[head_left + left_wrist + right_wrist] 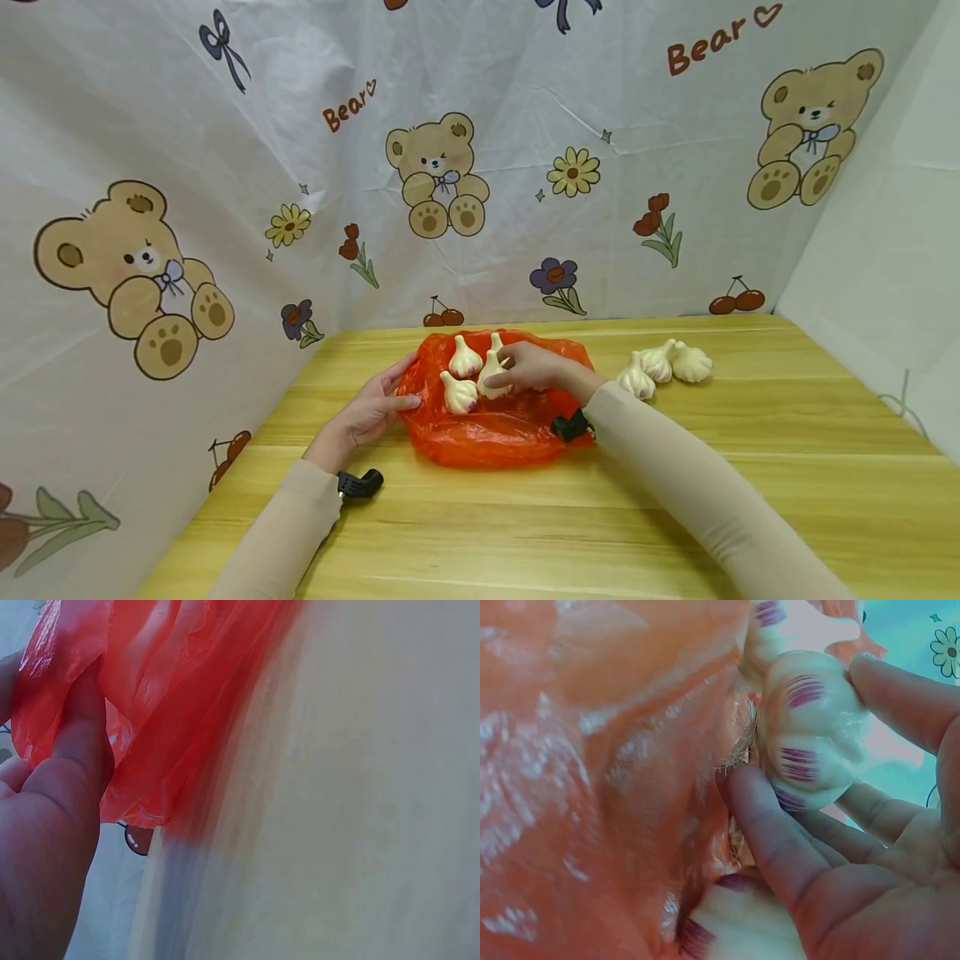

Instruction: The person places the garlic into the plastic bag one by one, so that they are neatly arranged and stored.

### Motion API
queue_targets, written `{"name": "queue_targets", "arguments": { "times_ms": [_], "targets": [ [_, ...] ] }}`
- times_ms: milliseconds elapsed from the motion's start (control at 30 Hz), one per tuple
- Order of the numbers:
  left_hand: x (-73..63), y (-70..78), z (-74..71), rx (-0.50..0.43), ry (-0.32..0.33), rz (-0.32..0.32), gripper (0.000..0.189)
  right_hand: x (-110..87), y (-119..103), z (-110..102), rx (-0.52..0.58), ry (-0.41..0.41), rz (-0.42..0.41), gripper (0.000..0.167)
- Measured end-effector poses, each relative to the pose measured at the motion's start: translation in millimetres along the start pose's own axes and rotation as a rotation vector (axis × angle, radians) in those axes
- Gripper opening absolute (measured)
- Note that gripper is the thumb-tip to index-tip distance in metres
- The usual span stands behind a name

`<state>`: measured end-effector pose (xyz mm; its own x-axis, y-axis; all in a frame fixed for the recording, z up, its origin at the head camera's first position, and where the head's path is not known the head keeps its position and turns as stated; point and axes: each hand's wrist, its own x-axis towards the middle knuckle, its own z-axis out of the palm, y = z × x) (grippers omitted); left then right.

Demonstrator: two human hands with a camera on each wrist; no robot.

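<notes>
A crumpled red plastic bag [480, 446] lies spread on the table, with several white garlic bulbs in its mouth. My left hand [372, 410] holds the bag's left rim; in the left wrist view the thumb [79, 735] lies against the red film. Over the bag, my right hand [534, 365] pinches one garlic bulb [814, 735] between thumb and fingers. Purple streaks mark its base. Beside it sit other bulbs, one at the upper left [465, 358] and one at the lower left [459, 393]. Part of the held bulb is hidden by fingers in the head view.
To the right of the bag, a cluster of 3 garlic bulbs [657, 362] stands on the wooden table [480, 533]. A white cloth printed with bears [442, 179] hangs behind and at the left. At the right stands a white wall [885, 250] with a thin cable.
</notes>
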<state>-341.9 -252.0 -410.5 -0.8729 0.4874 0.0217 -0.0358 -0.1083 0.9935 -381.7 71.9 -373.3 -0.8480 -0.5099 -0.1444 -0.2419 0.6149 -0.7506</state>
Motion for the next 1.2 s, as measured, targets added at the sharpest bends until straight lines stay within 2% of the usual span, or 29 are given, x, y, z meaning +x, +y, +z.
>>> {"name": "queue_targets", "arguments": {
  "times_ms": [433, 767, 967, 1200],
  "targets": [
    [-1.3, 2.5, 0.1, -0.005, -0.002, 0.0, 0.092, -0.3, 3.8, 10.6, 0.021, -0.004, 0.021, 0.058],
    [-1.3, 4.3, 0.4, -0.009, -0.013, -0.006, 0.093, -1.4, 2.9, 10.1, 0.001, 0.02, 0.007, 0.063],
    [-0.7, 3.3, 1.1, -0.004, -0.012, 0.004, 0.092, -1.4, 5.5, 9.9, -0.014, 0.031, 0.027, 0.058],
    [-0.5, 1.2, -0.5, -0.004, -0.011, 0.0, 0.091, -6.0, 1.8, 5.2, 0.04, 0.021, 0.027, 0.045]
  ]
}}
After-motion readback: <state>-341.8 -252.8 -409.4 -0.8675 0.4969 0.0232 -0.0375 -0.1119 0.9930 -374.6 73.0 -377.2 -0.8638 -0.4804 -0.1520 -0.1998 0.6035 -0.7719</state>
